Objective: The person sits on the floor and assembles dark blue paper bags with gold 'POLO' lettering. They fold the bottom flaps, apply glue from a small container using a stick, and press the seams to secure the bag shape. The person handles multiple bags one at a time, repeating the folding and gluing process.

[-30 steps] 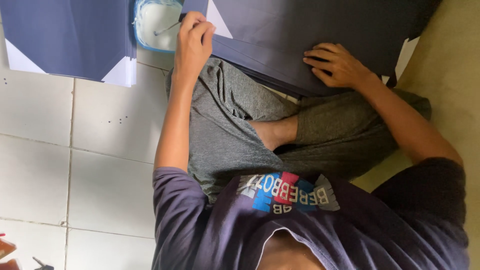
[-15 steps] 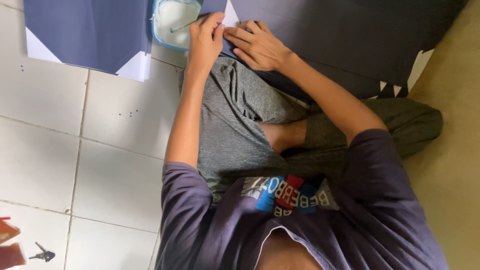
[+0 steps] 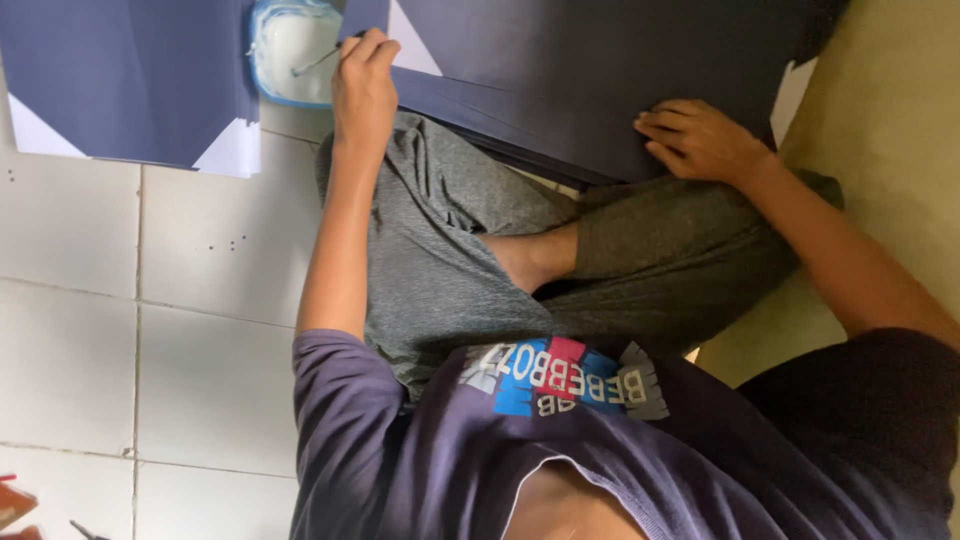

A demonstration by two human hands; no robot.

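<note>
Down at the lap, seated cross-legged in grey trousers [image 3: 440,260] on a white tiled floor [image 3: 200,300], bare foot [image 3: 535,260] tucked at the middle.

Of the two hands: left hand [image 3: 365,80] up at 11 o'clock, fingers curled shut in a pinch on a thin stick [image 3: 315,62], possibly a brush, with its far end dipped in a pale blue bowl [image 3: 290,100] of white paste. Right hand [image 3: 700,140] at 1 o'clock, opened out flat, palm down, gripping nothing, just pressing on a large dark blue sheet [image 3: 600,70] draped across the knees from 12 to 2 o'clock.

Beside the bowl, at 10 o'clock, a second dark blue sheet [image 3: 120,70] flat on the floor, white corners folded in.

Probably light and thin, that stick: best pinched near its dry upper end, as now, well clear of the wet tip. Paste likely slick and quick to drip, so worth wiping on the rim. Bowl likely light enough to slide or tip if nudged. Sheet on the lap looks like light card or paper: floppy over the knees, easy to crease, apt to slide on the cloth. Best held flat under a spread palm, or lifted by an edge, away from any pasted patch.
</note>
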